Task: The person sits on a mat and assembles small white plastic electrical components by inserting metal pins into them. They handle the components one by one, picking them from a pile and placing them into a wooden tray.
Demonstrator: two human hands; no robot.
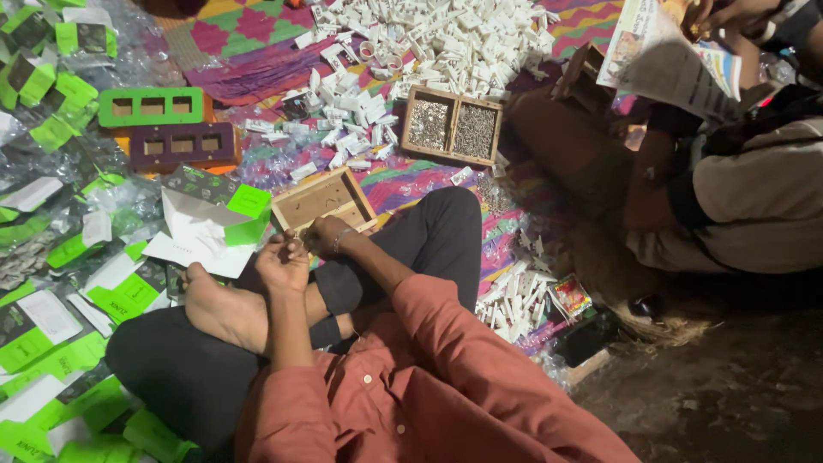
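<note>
Seated on floor over patterned mat (257, 51); green boxes (51, 343) left, white parts (446, 43) ahead. Left hand (283, 261) and right hand (330, 236) close together over lap, fingers pinched; held item too small to tell. Wooden tray (296, 204) just beyond.

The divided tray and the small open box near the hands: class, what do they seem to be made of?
Divided tray: apparently bare wood, with pale matt walls; its two compartments hold small grey, probably metal, pieces. Small open box: likewise looks like unfinished wood, with a tan matt frame.
</note>
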